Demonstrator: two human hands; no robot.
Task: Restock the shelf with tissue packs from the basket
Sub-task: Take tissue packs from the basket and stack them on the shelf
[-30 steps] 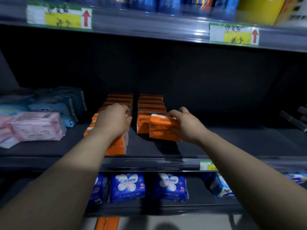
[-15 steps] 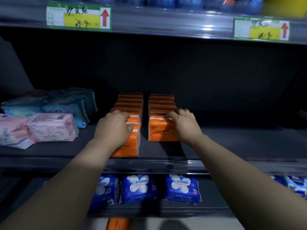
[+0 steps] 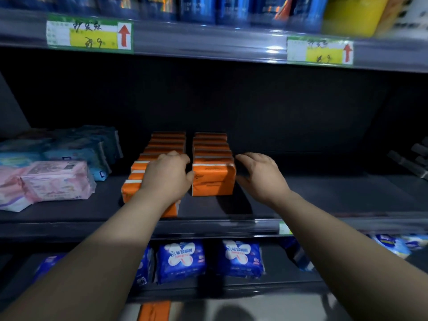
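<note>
releasing: your right hand [image 3: 259,174] has let go of the orange pack [image 3: 213,179] it carried a second ago; its fingers now lie loose and spread just beside it.
orange pack: stands at the front of the right row [image 3: 210,144], centre of the frame, on the shelf [image 3: 324,195].
left hand [image 3: 168,176]: fingers curled over the left row [image 3: 139,167], as before.
meaning: one more pack stocked, i judge; the basket is out of view.
around: pink packs [image 3: 58,179] at left, blue packs [image 3: 180,260] on the lower shelf.
in the way: only your left arm, crossing the left row's front.

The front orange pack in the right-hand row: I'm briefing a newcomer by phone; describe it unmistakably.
On the middle shelf, two rows of orange tissue packs run front to back. In the right row, it is the nearest pack, between the left hand and right hand. Its whole front face shows.
</note>
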